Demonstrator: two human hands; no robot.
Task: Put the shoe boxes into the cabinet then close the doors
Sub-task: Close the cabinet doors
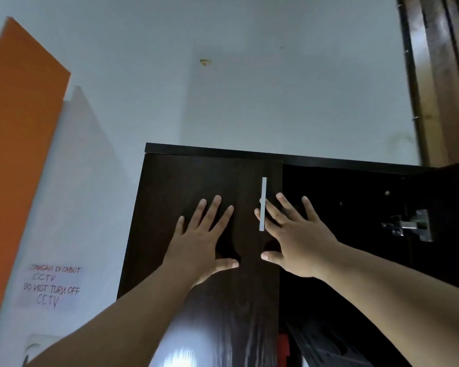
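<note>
A tall dark brown cabinet (212,151) fills the lower middle of the head view. Its left door (186,178) is closed flat against the frame and carries a thin silver handle (263,202) near its right edge. My left hand (204,239) lies flat on that door, fingers spread. My right hand (294,239) is spread at the door's right edge, with its fingers behind the handle. The right door (445,207) stands open, showing a metal hinge (411,226) and a dark interior. Something red (282,348) shows low inside; no shoe box is clearly visible.
An orange panel (19,128) stands at the far left beside a white wall with a handwritten CCTV notice (52,284). A brown wooden door frame (435,75) rises at the upper right, close to the open cabinet door.
</note>
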